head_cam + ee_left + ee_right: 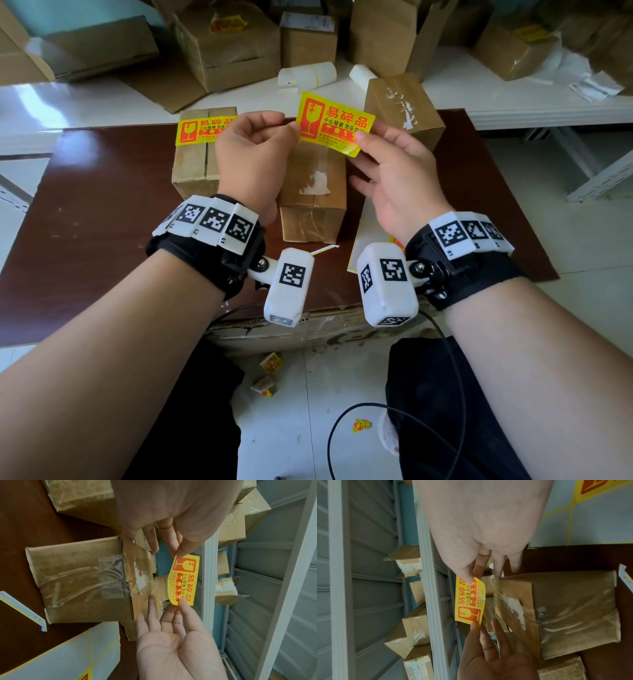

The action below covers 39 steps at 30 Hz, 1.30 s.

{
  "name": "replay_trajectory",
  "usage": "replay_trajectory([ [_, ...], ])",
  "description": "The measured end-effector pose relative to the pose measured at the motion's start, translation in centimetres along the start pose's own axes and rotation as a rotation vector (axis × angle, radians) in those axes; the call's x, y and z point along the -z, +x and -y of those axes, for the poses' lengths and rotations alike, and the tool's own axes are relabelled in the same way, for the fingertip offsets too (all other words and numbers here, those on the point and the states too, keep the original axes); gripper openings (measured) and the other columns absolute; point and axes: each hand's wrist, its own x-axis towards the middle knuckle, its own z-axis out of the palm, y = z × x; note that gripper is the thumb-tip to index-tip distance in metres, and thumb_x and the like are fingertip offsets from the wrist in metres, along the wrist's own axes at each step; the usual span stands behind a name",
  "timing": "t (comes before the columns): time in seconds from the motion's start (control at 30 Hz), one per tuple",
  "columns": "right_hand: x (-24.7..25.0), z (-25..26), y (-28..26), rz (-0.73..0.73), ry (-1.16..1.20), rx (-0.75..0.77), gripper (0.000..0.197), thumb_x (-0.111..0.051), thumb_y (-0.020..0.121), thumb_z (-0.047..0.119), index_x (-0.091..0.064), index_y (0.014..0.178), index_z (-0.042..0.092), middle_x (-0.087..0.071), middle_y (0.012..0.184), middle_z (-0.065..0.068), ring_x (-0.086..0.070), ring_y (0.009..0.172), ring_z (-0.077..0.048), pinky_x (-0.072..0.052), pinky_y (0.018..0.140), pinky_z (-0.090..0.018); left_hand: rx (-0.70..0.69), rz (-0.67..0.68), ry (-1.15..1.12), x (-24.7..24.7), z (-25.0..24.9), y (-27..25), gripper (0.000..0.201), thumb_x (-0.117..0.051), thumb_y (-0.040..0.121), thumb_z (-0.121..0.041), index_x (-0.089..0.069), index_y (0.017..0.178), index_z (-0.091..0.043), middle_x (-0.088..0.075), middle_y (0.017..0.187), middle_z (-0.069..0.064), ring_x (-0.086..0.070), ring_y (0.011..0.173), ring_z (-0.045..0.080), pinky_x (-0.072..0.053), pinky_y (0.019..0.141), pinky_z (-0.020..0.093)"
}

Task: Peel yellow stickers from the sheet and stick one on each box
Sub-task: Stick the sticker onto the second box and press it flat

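Seemingly both hands' point(251, 154) pinch-grip on sticker point(334, 123)

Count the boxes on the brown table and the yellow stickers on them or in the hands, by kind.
Boxes: 3, left box, middle box, right box.
Yellow stickers: 2, stuck sticker, held sticker between left hand and right hand.
Total: 5.

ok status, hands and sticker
Left hand and right hand pinch sticker ends. Held above bare middle box. Left box labelled.
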Motion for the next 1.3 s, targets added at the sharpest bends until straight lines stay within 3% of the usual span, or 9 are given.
replay_trajectory([
  [0.17,0.2,0.1,-0.1,0.002,0.028,-0.008,0.016,-0.068,0.107,0.005,-0.072,0.116,0.019,-0.085,0.114,-0.008,-0.08,0.117,-0.03,-0.054,0.113,-0.06,0.038,0.005,0.032,-0.1,0.0,-0.4,0.022,-0.084,0.087,-0.01,-0.069,0.103,-0.014,-0.076,0.086,0.004,-0.073,0.082,0.022,-0.062,0.079,0.049],
  [0.27,0.6,0.2,-0.1,0.001,0.003,-0.024,0.016,-0.069,0.107,0.006,-0.071,0.119,0.017,-0.085,0.112,-0.008,-0.08,0.116,-0.032,-0.054,0.114,-0.063,0.06,0.007,0.054,-0.1,-0.1,-0.8,0.023,-0.085,0.087,-0.012,-0.069,0.103,-0.014,-0.075,0.087,0.004,-0.074,0.084,0.023,-0.062,0.088,0.058],
  [0.4,1.5,0.4,-0.4,0.013,-0.041,-0.055,0.017,-0.07,0.107,0.006,-0.071,0.122,0.015,-0.084,0.117,-0.011,-0.08,0.116,-0.032,-0.054,0.114,-0.066,0.108,0.02,0.086,0.0,-0.1,-1.4,0.024,-0.084,0.089,-0.014,-0.069,0.107,-0.016,-0.074,0.088,0.002,-0.072,0.083,0.019,-0.059,0.077,0.045],
  [0.57,2.7,0.6,-1.0,-0.035,-0.059,-0.088,0.014,-0.073,0.105,0.006,-0.071,0.115,0.015,-0.084,0.115,-0.013,-0.079,0.115,-0.036,-0.057,0.108,-0.067,0.15,0.076,0.085,-0.1,-0.2,-2.5,0.024,-0.082,0.092,-0.015,-0.066,0.111,-0.018,-0.077,0.099,0.013,-0.071,0.086,0.021,-0.057,0.074,0.044],
  [0.63,2.9,0.7,-1.1,-0.05,-0.052,-0.091,0.016,-0.074,0.104,0.007,-0.071,0.119,0.015,-0.084,0.115,-0.013,-0.079,0.115,-0.038,-0.058,0.108,-0.067,0.15,0.083,0.08,-0.4,-0.2,-2.8,0.024,-0.081,0.093,-0.015,-0.066,0.113,-0.018,-0.076,0.097,0.009,-0.072,0.087,0.019,-0.057,0.073,0.039],
  [0.87,2.6,1.5,-1.5,-0.054,-0.047,-0.015,0.017,-0.073,0.105,0.01,-0.072,0.121,0.017,-0.085,0.115,-0.006,-0.083,0.106,-0.023,-0.056,0.1,-0.038,-0.035,0.028,0.116,-1.1,-0.3,-2.6,0.037,-0.083,0.093,-0.023,-0.066,0.125,-0.015,-0.075,0.077,-0.01,-0.074,0.083,0.009,-0.063,0.084,0.033],
  [1.03,1.9,1.3,-1.0,-0.06,-0.032,0.073,0.017,-0.078,0.101,0.009,-0.076,0.112,0.021,-0.085,0.117,-0.006,-0.081,0.112,-0.02,-0.062,0.099,-0.031,-0.11,0.082,0.124,-1.0,0.0,-2.4,0.003,-0.08,0.096,-0.018,-0.08,0.093,-0.02,-0.082,0.092,0.002,-0.078,0.095,0.024,-0.064,0.095,0.045],
  [1.17,1.5,0.8,-0.5,0.002,-0.056,0.09,0.023,-0.082,0.098,0.009,-0.078,0.117,0.021,-0.085,0.118,-0.002,-0.08,0.117,-0.019,-0.06,0.099,-0.029,-0.107,0.071,0.1,-0.7,0.2,-2.0,0.007,-0.077,0.098,-0.018,-0.077,0.091,-0.019,-0.078,0.086,-0.005,-0.071,0.079,0.003,-0.056,0.075,0.021],
  [1.3,1.0,0.6,-0.4,-0.056,-0.09,0.073,0.013,-0.084,0.097,0.011,-0.078,0.103,0.021,-0.086,0.107,-0.001,-0.081,0.107,-0.018,-0.06,0.097,-0.031,-0.097,0.078,0.071,-0.7,0.3,-2.1,0.011,-0.075,0.099,-0.017,-0.075,0.089,-0.021,-0.077,0.083,-0.011,-0.071,0.08,-0.001,-0.053,0.073,0.016],
])
